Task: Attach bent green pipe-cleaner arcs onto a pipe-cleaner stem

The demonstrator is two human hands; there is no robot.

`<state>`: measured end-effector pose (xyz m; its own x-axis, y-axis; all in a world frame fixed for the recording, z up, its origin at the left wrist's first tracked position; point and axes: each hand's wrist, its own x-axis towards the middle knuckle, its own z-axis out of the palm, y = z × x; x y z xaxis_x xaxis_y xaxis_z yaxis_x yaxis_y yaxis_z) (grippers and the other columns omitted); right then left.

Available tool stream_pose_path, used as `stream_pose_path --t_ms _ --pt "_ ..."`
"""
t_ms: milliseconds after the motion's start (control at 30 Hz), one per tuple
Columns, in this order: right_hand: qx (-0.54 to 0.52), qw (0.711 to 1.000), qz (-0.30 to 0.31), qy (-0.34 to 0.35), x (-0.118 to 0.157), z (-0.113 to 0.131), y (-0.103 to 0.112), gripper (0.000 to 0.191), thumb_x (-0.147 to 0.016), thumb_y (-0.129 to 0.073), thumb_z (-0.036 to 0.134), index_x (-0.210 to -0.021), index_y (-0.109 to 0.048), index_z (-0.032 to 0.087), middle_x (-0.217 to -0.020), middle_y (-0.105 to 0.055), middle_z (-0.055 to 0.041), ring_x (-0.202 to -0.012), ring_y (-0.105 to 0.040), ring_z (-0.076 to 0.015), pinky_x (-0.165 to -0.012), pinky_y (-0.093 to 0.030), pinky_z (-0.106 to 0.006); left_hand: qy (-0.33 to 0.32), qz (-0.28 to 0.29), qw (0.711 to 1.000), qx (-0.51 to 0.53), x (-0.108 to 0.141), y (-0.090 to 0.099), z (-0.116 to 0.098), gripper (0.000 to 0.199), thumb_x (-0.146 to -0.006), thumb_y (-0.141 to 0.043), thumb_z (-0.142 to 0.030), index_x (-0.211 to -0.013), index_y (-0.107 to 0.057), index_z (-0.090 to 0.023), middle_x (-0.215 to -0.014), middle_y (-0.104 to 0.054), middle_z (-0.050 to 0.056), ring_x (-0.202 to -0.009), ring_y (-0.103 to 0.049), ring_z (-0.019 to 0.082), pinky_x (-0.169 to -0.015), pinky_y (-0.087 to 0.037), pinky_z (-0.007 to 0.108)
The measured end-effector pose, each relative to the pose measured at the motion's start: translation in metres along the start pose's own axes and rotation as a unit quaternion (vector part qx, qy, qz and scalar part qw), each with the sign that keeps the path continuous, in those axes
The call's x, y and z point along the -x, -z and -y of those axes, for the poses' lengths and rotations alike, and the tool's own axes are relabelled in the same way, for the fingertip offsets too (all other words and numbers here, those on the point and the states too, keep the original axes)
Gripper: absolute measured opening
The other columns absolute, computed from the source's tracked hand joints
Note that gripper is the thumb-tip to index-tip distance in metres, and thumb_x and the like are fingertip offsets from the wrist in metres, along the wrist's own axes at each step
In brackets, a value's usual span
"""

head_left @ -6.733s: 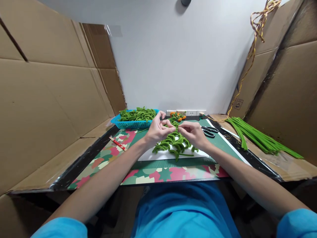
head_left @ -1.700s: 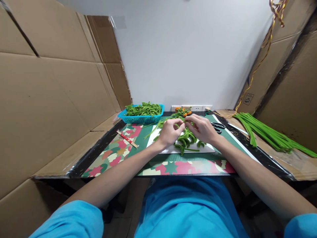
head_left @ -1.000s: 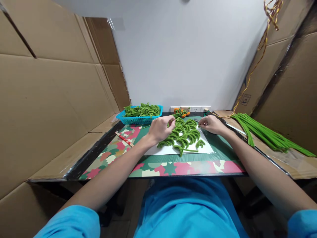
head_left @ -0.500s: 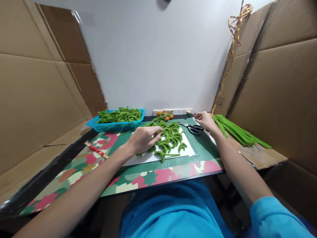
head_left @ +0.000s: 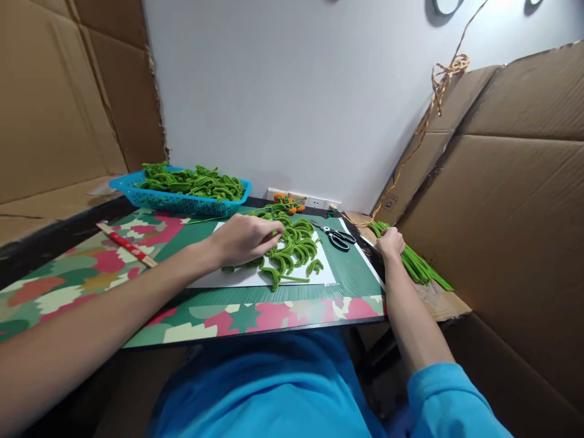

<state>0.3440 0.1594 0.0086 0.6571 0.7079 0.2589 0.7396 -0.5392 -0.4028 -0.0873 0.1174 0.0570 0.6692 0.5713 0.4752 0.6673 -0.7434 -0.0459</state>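
Note:
My left hand (head_left: 250, 239) hovers over a white sheet (head_left: 246, 278), its thumb and fingers pinched together; whatever is between them is hidden. Curved fuzzy green pipe-cleaner pieces (head_left: 303, 249) lie in rows on that sheet, just beyond and to the right of the fingers. At the table's right side my right hand (head_left: 391, 243) is closed on the near-left part of a bundle of long green pipe cleaners (head_left: 422, 267). The fingertips are partly hidden behind the hand. Black-handled scissors (head_left: 338, 238) lie between the sheet and my right hand.
A blue basket (head_left: 182, 202) heaped with bent green pieces stands at the back left. Orange flower-like pieces (head_left: 289, 204) lie by the wall sockets (head_left: 316, 202). A red-wrapped stick (head_left: 125, 243) rests on the left. Cardboard walls (head_left: 511, 201) flank the table.
My right hand has moved from beside the scissors onto the green pipe cleaners at the right. My left hand stays pinched over the sheet. The view has turned somewhat.

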Motion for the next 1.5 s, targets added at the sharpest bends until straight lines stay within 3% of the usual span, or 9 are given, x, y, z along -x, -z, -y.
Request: stream_pose_path --t_ms 367,567,867,967,1167,1367,1500 --pt "0.043 0.999 0.014 -0.009 0.0030 0.0062 0.0012 0.024 -0.088 -0.070 0.019 -0.112 -0.072 0.018 -0.122 -0.073 -0.0210 -0.119 -0.071 -0.0335 -0.094 -0.056 -0.039 -0.004 0.003 1.000 0.019 0.0011 -0.0024 0.0070 0.018 -0.096 -0.054 -0.031 -0.089 -0.068 -0.023 -0.071 -0.069 0.003 -0.061 -0.060 0.017 -0.059 -0.031 0.030" --pt "0.046 0.999 0.026 -0.010 0.0008 0.0082 0.0001 0.036 -0.080 -0.083 0.028 -0.113 -0.072 0.016 -0.115 -0.074 -0.0253 -0.114 -0.072 -0.0358 -0.090 -0.057 -0.040 -0.009 -0.003 1.000 0.024 0.0027 -0.0034 0.0093 0.015 -0.095 -0.056 -0.030 -0.090 -0.069 -0.024 -0.069 -0.069 0.001 -0.062 -0.063 0.018 -0.059 -0.031 0.028" --pt "0.053 0.998 0.032 -0.011 -0.0005 0.0035 -0.0008 0.041 -0.082 -0.082 0.032 -0.118 -0.070 0.017 -0.115 -0.073 -0.0259 -0.112 -0.073 -0.0359 -0.085 -0.058 -0.039 0.002 -0.015 0.998 0.057 0.0026 -0.0026 0.0059 0.015 -0.092 -0.059 -0.031 -0.085 -0.070 -0.025 -0.067 -0.068 0.002 -0.061 -0.063 0.019 -0.060 -0.034 0.027" --pt "0.048 0.998 0.027 -0.017 0.0001 0.0042 0.0002 0.043 -0.081 -0.082 0.031 -0.119 -0.070 0.017 -0.115 -0.072 -0.0260 -0.111 -0.073 -0.0366 -0.085 -0.058 -0.040 0.009 -0.021 0.997 0.076 0.0024 -0.0037 0.0068 0.014 -0.091 -0.060 -0.033 -0.085 -0.070 -0.025 -0.066 -0.067 0.001 -0.059 -0.063 0.019 -0.060 -0.037 0.028" --pt "0.027 0.999 0.016 -0.032 0.0013 0.0061 0.0029 0.026 -0.082 -0.075 0.019 -0.108 -0.073 0.020 -0.120 -0.072 -0.0227 -0.115 -0.072 -0.0356 -0.089 -0.058 -0.040 0.008 -0.004 0.998 0.055 0.0024 -0.0015 0.0059 0.017 -0.092 -0.057 -0.032 -0.086 -0.071 -0.025 -0.066 -0.067 0.002 -0.061 -0.063 0.019 -0.060 -0.036 0.028" --pt "0.024 0.999 0.019 -0.042 0.0040 0.0075 0.0069 0.027 -0.079 -0.078 0.016 -0.106 -0.075 0.021 -0.123 -0.072 -0.0225 -0.118 -0.071 -0.0374 -0.092 -0.058 -0.042 0.005 -0.010 0.998 0.060 0.0032 -0.0020 0.0059 0.016 -0.092 -0.057 -0.031 -0.086 -0.071 -0.026 -0.065 -0.067 0.001 -0.059 -0.062 0.018 -0.060 -0.034 0.027" --pt "0.033 0.998 0.025 -0.046 0.0038 0.0075 0.0069 0.037 -0.080 -0.078 0.019 -0.116 -0.072 0.018 -0.125 -0.071 -0.0238 -0.119 -0.071 -0.0373 -0.091 -0.058 -0.042 0.006 -0.016 0.997 0.078 0.0038 -0.0031 0.0065 0.014 -0.091 -0.059 -0.030 -0.083 -0.069 -0.025 -0.064 -0.066 0.001 -0.057 -0.062 0.018 -0.059 -0.035 0.027"
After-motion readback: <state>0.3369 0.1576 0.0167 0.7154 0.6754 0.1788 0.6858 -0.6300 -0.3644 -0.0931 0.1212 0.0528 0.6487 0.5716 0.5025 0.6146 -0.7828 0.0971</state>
